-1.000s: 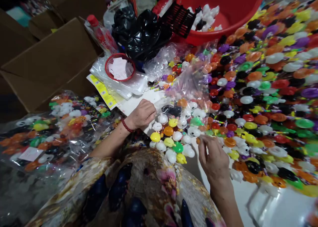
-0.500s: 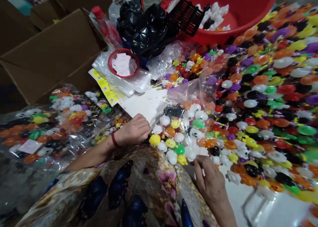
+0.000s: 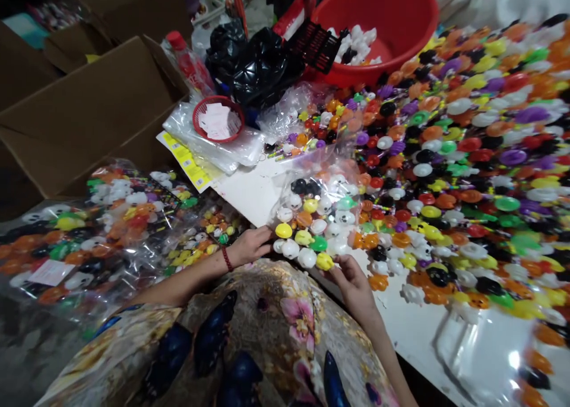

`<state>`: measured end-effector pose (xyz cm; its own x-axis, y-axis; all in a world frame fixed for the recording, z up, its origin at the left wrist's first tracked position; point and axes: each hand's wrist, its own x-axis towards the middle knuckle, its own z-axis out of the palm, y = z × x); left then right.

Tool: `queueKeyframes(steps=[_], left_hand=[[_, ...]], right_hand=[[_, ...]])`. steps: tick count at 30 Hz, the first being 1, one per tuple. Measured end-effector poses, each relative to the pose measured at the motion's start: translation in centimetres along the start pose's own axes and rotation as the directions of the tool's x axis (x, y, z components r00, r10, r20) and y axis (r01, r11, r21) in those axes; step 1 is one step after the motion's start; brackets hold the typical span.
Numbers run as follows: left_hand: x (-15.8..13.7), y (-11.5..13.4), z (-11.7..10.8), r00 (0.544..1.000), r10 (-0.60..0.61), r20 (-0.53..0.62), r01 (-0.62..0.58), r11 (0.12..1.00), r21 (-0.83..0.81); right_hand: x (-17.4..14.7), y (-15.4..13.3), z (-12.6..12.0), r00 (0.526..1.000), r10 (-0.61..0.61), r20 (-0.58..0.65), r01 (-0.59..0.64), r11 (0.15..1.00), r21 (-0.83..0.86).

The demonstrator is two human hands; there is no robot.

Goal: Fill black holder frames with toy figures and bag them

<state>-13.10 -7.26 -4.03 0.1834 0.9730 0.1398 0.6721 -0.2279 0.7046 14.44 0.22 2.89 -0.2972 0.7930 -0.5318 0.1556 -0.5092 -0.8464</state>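
In front of my body lies a clear plastic bag [image 3: 318, 199] filled with small coloured plastic figures, some shaped like skulls and pumpkins. My left hand [image 3: 249, 246], with a red bead bracelet on the wrist, pinches the bag's near left edge. At the near right corner, beside a yellow figure [image 3: 325, 261], the fingers of my right hand [image 3: 355, 282] are closed on the bag. The white tabletop [image 3: 249, 193] shows beyond my left hand.
Loose figures [image 3: 445, 199] cover the right side. Filled bags [image 3: 102, 234] lie left, near a cardboard box [image 3: 89, 110]. Farther back are a red basket [image 3: 198, 113] of paper slips, yellow label sheets [image 3: 182, 160], a black plastic bag [image 3: 262, 62] and a red basin [image 3: 414, 21].
My right hand has moved up and left onto the bag's near corner. My left hand has shifted slightly down at the bag's edge. The camera view has turned a little.
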Motion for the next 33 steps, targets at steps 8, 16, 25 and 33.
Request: queueKeyframes(steps=[8, 16, 25, 33], left_hand=[[3.4, 0.8, 1.8, 0.998, -0.017, -0.057, 0.035, 0.945, 0.325], [7.8, 3.4, 4.1, 0.999, -0.050, -0.007, 0.050, 0.961, 0.274], [8.4, 2.9, 4.3, 0.997, -0.072, -0.005, 0.072, 0.989, 0.131], [8.3, 2.7, 4.6, 0.995, -0.097, -0.029, 0.097, 0.995, 0.017]], right_hand=[[4.6, 0.3, 0.3, 0.951, -0.200, -0.236, 0.245, 0.953, 0.179], [8.9, 0.3, -0.9, 0.842, -0.299, -0.450, 0.414, 0.892, 0.180], [7.7, 2.0, -0.8, 0.757, -0.409, -0.510, 0.468, 0.884, -0.015], [5.0, 5.1, 2.3, 0.749, -0.487, -0.450, 0.482, 0.866, -0.134]])
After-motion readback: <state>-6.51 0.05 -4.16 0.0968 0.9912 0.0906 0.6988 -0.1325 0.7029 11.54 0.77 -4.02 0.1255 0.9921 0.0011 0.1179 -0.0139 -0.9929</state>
